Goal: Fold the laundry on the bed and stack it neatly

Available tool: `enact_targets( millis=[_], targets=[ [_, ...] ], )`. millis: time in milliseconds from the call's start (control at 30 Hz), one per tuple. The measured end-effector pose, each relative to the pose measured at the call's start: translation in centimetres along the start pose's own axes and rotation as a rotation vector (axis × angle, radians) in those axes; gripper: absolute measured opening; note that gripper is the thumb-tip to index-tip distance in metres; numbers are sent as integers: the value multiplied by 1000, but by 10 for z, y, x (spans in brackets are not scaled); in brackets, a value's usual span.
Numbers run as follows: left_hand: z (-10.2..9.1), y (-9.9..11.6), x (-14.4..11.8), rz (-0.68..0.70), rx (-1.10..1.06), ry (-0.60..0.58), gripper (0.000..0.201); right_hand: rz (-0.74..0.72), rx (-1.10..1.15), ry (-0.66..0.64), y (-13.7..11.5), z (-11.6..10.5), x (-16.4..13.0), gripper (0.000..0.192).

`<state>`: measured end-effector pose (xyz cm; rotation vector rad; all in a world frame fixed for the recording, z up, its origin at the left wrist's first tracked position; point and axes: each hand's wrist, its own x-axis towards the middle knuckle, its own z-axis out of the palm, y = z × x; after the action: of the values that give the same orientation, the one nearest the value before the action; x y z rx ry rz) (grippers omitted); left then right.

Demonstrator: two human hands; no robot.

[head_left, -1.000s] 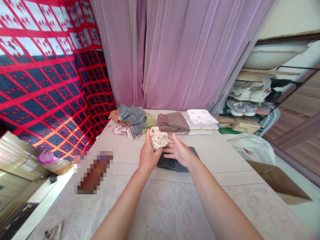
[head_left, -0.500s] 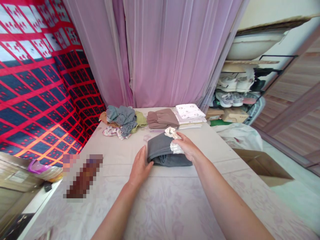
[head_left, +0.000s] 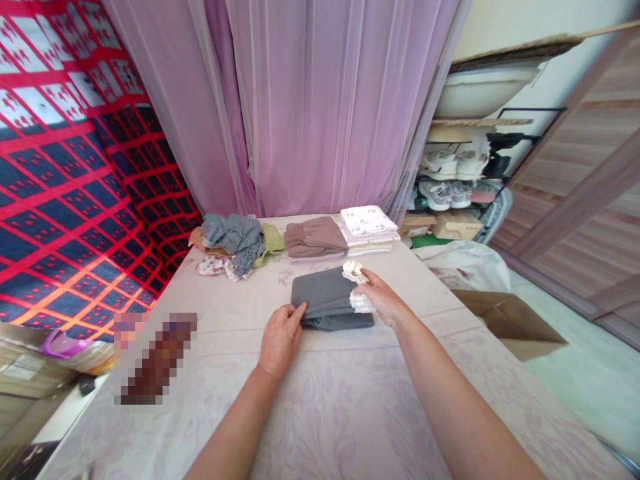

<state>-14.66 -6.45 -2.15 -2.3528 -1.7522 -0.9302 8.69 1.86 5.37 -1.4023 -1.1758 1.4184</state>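
A dark grey folded garment lies flat in front of me, with cream ruffled trim at its right end. My left hand is closed at the garment's near left corner, thumb on top and fingers curled at the edge. At the opposite end, my right hand grips the ruffled part between thumb and fingers. Some of the fingertips of both hands are hidden by the cloth.
Behind the garment are a crumpled clothes pile, a folded brown garment and a stack of folded white cloths. A patterned sheet covers the surface. An open cardboard box and shoe shelf stand to the right.
The garment's raised upper layer has come down, so it lies flatter. My left fingers have closed on its near left corner. My right hand keeps hold of the ruffled end.
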Motion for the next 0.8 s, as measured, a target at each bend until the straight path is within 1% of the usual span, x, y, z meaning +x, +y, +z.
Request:
enact_targets(
  millis=[67, 133, 200, 267, 333, 367, 433, 467, 533, 600, 633, 667, 700, 767, 800],
  targets=[
    [-2, 3, 1, 21, 60, -47, 47, -11, -105, 54, 11, -5, 6, 74],
    [-6, 9, 2, 22, 100, -85, 48, -28, -226, 132, 26, -9, 12, 72],
    [-12, 14, 4, 9, 98, -103, 46, -48, -357, 206, 39, -11, 17, 64],
    [-19, 18, 9, -6, 51, -93, 38, -72, -456, 249, 47, -11, 20, 55],
    [-25, 22, 20, -6, -14, -61, 29, -81, -481, 255, 51, -10, 21, 53],
    [-27, 24, 27, -4, -42, -49, 29, -80, -463, 245, 51, -9, 21, 55],
    [-25, 29, 46, -10, -70, -69, 34, -69, -387, 210, 51, -9, 21, 60],
    [-21, 33, 57, -24, -66, -109, 38, -58, -347, 198, 51, -9, 21, 63],
    [-11, 43, 75, -54, -30, -238, 45, -41, -310, 213, 52, -10, 21, 67],
    [2, 54, 87, -72, 19, -372, 51, -43, -358, 264, 53, -13, 19, 68],
    [9, 58, 91, -85, 43, -427, 54, -69, -401, 302, 52, -15, 17, 68],
    [15, 61, 92, -104, 66, -473, 57, -127, -447, 348, 50, -15, 14, 66],
    [20, 63, 92, -124, 86, -512, 60, -225, -487, 394, 47, -15, 9, 64],
    [27, 63, 90, -159, 115, -561, 63, -499, -534, 461, 36, -7, 0, 55],
    [30, 62, 89, -166, 125, -572, 64, -641, -541, 450, 29, 0, -3, 50]
  ],
)
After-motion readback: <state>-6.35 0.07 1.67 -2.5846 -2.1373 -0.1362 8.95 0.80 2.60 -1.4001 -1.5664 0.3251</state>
